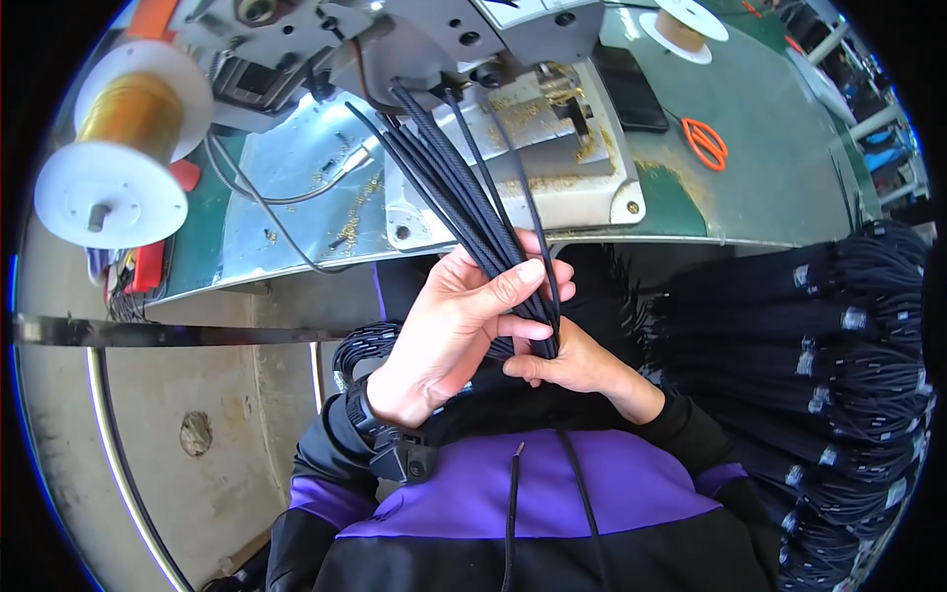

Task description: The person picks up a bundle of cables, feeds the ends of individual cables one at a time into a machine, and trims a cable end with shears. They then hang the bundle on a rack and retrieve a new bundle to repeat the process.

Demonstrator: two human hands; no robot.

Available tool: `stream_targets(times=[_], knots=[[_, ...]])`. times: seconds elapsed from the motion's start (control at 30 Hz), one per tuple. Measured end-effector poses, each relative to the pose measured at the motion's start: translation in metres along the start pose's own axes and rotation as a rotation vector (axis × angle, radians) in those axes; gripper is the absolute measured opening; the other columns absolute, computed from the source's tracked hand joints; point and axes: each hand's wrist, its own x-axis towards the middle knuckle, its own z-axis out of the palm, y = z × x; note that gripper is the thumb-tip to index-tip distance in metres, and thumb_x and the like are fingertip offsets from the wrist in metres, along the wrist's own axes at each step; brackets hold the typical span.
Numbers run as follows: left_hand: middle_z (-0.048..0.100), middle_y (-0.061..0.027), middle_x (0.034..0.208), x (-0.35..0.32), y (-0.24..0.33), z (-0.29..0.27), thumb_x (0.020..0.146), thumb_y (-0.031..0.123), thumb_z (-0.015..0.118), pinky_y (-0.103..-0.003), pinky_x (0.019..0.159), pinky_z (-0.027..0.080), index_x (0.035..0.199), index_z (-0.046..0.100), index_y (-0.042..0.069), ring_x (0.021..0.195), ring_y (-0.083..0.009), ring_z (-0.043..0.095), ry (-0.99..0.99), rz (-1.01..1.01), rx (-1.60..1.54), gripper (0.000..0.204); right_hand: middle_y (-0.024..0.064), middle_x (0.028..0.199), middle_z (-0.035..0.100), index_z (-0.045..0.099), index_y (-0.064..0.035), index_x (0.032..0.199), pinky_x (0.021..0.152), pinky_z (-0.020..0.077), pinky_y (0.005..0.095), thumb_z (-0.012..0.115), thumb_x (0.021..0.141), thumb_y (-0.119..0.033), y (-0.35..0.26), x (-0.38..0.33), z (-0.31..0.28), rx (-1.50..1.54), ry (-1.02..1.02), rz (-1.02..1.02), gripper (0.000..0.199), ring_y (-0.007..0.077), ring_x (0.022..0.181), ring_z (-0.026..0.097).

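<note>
A bundle of black cords (456, 192) runs slantwise from under the machine (395, 44) down to my hands. My left hand (464, 311) is closed round the bundle, thumb across its top, with one cord lying apart by the fingertips. Just below it, my right hand (577, 363) grips the lower end of the same bundle; its fingers are partly hidden behind the cords and my left hand. The cords' upper ends lie close to the machine's head, and I cannot tell whether they touch it.
A spool of brass-coloured strip (133, 123) stands at left, a smaller spool (684, 30) at far right. Orange-handled scissors (703, 144) and a flat black device (629, 89) lie on the green table (681, 202). Many cord bundles (789, 326) hang at right. A metal rail (178, 333) crosses at left.
</note>
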Motion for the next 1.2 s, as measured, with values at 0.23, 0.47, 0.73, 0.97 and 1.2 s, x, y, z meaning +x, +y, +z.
stream_targets(times=[0.23,0.47,0.73,0.97,1.2], knots=[[0.061,-0.0081,0.086,0.005,-0.014,0.001,0.082,0.013,0.057,-0.023,0.058,0.052,0.093,0.057,0.006,0.081,-0.0143,0.06,0.003,0.001,0.068,0.014,-0.0005,0.065,0.053,0.056,0.0005,0.089,0.056,0.0399,0.0189,0.06,0.079,-0.029,-0.077,0.004,-0.034,-0.061,0.248,-0.478,0.031,0.0062,0.058,0.05],[0.06,-0.0066,0.085,0.016,-0.023,0.008,0.082,0.012,0.057,-0.024,0.064,0.05,0.087,0.058,0.005,0.081,-0.0133,0.059,0.007,0.056,0.062,0.009,-0.0042,0.055,0.045,0.057,-0.0018,0.07,0.046,0.0267,0.016,0.048,0.086,-0.026,-0.103,0.013,-0.034,-0.107,0.583,-0.378,0.03,0.0017,0.048,0.035],[0.059,-0.006,0.088,0.01,-0.003,0.008,0.082,0.011,0.056,-0.027,0.069,0.05,0.092,0.055,0.006,0.084,-0.0154,0.058,0.088,0.206,-0.115,0.011,-0.0061,0.051,0.039,0.054,-0.0043,0.066,0.043,0.0207,0.0173,0.049,0.085,-0.026,-0.125,0.03,-0.029,0.259,0.523,-0.332,0.029,0.0011,0.045,0.03],[0.06,-0.0061,0.087,0.009,-0.003,0.009,0.081,0.01,0.058,-0.025,0.061,0.049,0.094,0.055,0.006,0.08,-0.0154,0.059,0.117,0.209,-0.105,0.014,-0.008,0.05,0.036,0.056,-0.0044,0.072,0.042,0.0205,0.0168,0.05,0.085,-0.029,-0.123,0.053,-0.031,0.413,0.567,-0.324,0.028,-0.0001,0.044,0.028],[0.061,-0.0034,0.08,0.006,-0.025,0.007,0.078,0.013,0.062,-0.019,0.047,0.042,0.091,0.057,0.005,0.067,-0.0125,0.06,0.082,0.004,0.066,0.016,-0.0078,0.051,0.037,0.058,-0.0032,0.073,0.041,0.019,0.0161,0.05,0.086,-0.029,-0.116,0.027,-0.021,0.217,0.449,-0.248,0.03,-0.0006,0.043,0.026]])
